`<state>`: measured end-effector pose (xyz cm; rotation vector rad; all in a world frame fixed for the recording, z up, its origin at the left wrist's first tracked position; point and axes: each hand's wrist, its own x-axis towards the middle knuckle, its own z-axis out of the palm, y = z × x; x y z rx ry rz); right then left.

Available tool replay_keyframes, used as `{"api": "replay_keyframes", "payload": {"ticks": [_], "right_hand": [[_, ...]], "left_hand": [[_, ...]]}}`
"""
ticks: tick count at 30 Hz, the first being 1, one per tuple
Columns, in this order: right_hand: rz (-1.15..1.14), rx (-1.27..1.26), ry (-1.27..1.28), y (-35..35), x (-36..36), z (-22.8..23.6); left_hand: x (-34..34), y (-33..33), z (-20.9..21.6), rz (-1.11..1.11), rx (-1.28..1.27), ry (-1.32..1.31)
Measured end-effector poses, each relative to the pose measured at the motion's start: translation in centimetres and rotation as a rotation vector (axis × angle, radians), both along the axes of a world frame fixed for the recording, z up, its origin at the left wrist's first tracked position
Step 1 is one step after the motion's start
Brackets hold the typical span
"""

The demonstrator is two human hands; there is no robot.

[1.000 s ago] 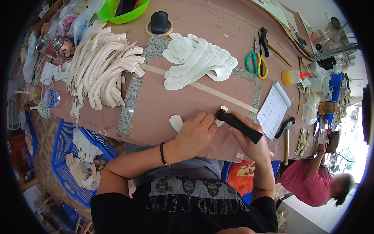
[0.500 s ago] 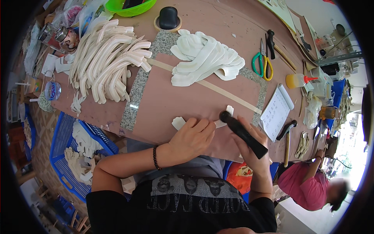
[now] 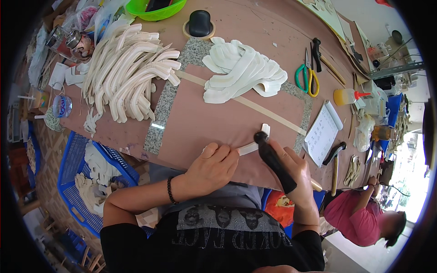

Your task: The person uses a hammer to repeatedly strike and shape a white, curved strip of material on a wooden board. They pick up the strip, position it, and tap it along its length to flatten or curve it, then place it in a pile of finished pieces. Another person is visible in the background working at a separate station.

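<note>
Bent on the mat near the table's front edge lies a narrow white curved strip (image 3: 248,148). My left hand (image 3: 211,164) is closed over its left end, fingers pressed together. My right hand (image 3: 295,170) grips a hammer (image 3: 276,164) close to its black head; the pale wooden handle pokes out below the hand. The hammer's round face is at the strip's right bend, overlapping it in view; contact cannot be made out. Beyond my hands, a pile of white strips (image 3: 243,70) lies on the mat, with a larger stack of cream strips (image 3: 123,75) to its left.
Right of the mat are scissors (image 3: 301,77), a notepad (image 3: 322,133), a glue bottle (image 3: 348,96) and another hammer (image 3: 335,159). A green bowl (image 3: 157,13) and a black rounded block (image 3: 199,23) stand far off. A blue basket (image 3: 75,182) sits lower left; another person (image 3: 355,211) is at right.
My left hand has moved left and slightly down along the strip. The hammer has tilted more upright, its handle side shifting left. The strip's left end is now hidden under my hand.
</note>
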<state>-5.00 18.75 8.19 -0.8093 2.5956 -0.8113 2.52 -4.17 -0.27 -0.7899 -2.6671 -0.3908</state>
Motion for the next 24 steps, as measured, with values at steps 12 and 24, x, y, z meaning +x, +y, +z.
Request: {"api": "replay_keyframes", "payload": {"ticks": [12, 24], "right_hand": [[0.098, -0.102, -0.002, -1.7, 0.0, -0.3], [0.117, -0.068, 0.063, -1.9, -0.3, -0.4]], "left_hand": [[0.7, -1.5, 0.1, 0.026, 0.138, -0.115], [0.3, -2.9, -0.1, 0.079, 0.425, -0.33]]}}
